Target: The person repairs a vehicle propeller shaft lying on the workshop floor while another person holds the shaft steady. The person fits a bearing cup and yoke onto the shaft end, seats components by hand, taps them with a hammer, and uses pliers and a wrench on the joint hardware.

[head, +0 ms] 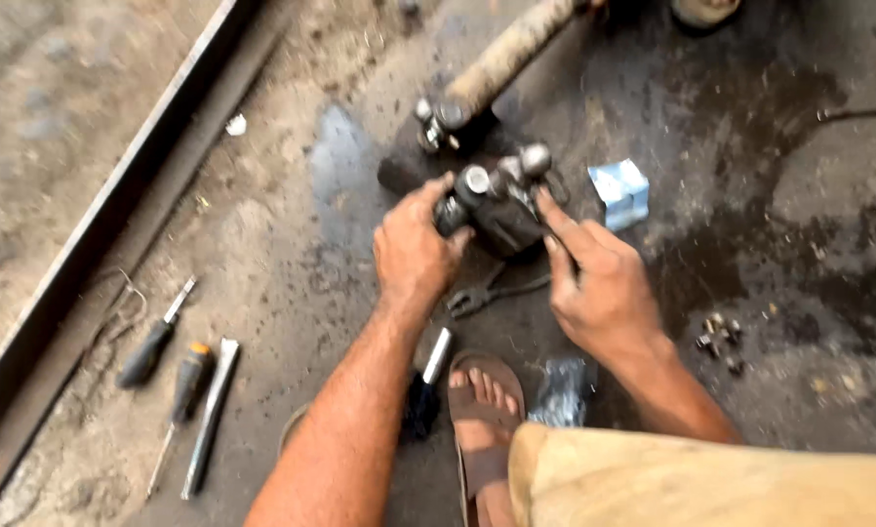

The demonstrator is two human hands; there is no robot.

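Your tan trouser leg [711,478] fills the near right corner, and beside it your foot in a brown sandal [484,410] rests on the oily concrete floor [770,215]. Just beyond, both of your hands clasp a greasy dark metal cross joint with shiny round caps [492,200]: your left hand [414,254] wraps its left end, and your right hand [599,283] presses fingers against its right side. Black pliers [487,293] lie under your hands. Two screwdrivers [165,361] lie near left. A small blue-and-white box [621,192] sits to the right of the joint.
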